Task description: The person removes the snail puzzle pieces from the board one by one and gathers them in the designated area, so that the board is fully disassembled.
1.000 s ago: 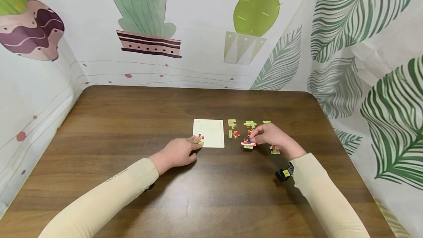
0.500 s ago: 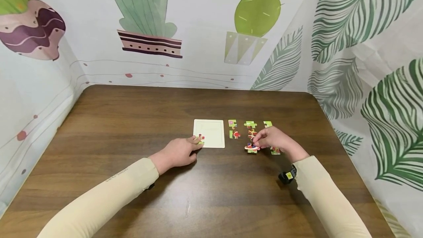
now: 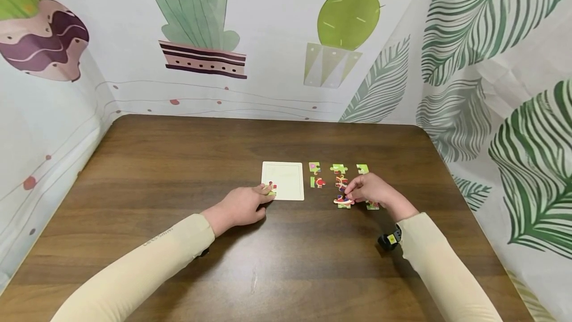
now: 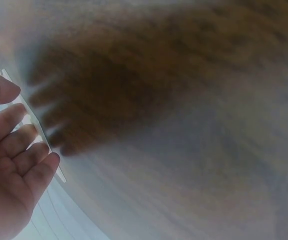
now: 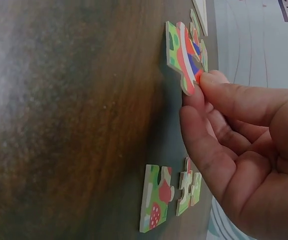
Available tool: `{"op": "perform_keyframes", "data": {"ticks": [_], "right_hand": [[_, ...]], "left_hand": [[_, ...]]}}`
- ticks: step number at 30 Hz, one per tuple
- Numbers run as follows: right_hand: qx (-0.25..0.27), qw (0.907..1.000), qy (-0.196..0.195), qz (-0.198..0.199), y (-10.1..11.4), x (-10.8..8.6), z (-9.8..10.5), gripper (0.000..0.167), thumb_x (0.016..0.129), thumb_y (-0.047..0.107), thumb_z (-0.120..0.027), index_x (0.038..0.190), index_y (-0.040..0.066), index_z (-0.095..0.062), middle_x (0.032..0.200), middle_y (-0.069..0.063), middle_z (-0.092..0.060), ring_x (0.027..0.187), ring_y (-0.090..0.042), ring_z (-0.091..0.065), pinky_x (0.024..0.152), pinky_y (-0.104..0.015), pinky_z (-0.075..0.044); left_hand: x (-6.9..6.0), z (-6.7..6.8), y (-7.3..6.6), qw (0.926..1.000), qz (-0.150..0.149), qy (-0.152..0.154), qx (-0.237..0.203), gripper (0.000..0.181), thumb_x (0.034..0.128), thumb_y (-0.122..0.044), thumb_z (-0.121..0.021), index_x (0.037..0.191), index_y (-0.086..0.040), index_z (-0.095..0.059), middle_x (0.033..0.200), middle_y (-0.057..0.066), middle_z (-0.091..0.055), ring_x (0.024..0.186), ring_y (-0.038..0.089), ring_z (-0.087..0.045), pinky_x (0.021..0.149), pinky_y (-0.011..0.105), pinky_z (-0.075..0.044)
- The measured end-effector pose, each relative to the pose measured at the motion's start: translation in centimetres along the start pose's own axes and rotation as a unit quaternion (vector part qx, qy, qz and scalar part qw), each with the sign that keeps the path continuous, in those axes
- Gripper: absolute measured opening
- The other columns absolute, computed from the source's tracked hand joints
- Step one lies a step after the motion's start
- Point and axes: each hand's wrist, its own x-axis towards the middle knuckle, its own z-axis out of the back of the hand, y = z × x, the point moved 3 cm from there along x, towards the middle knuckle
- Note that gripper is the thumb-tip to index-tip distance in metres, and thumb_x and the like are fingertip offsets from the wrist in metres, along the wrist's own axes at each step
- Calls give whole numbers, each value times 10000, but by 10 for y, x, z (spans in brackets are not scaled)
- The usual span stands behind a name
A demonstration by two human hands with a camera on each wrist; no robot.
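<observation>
My right hand (image 3: 371, 189) pinches a jigsaw piece (image 5: 182, 57) between thumb and fingertips. The piece is green, red, white and blue, and it appears tilted up off the table in the right wrist view. My left hand (image 3: 241, 206) rests at the lower left corner of a white puzzle board (image 3: 289, 178). Its fingers reach over the board's edge and touch a red and green jigsaw piece (image 3: 273, 187) lying in that corner, partly hidden by them. In the left wrist view, the left fingers (image 4: 30, 159) are loosely extended along the board's rim.
Loose jigsaw pieces lie right of the board: a pink-flower piece (image 3: 314, 166), a red one (image 3: 319, 182), a green one (image 3: 339, 168), another red one (image 3: 341, 182) and a corner piece (image 3: 362, 168). A mushroom piece (image 5: 157, 200) lies beneath my right hand on the brown table (image 3: 178, 163).
My right hand has shifted slightly right and nearer to me, carrying the pinched jigsaw piece away from the red piece behind it. The left hand stays put.
</observation>
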Motion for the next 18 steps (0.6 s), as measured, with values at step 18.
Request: {"op": "perform_keyframes", "data": {"ticks": [18], "right_hand": [[-435, 9985, -289, 158, -4, 7, -2, 96, 906, 22, -700, 932, -69, -720, 869, -91, -747, 740, -95, -670, 733, -305, -612]], "left_hand": [[0, 1, 0, 10000, 20, 31, -64, 453, 925, -173, -598, 1370, -129, -672, 1493, 107, -591, 1374, 297, -595, 976, 488, -567]]}}
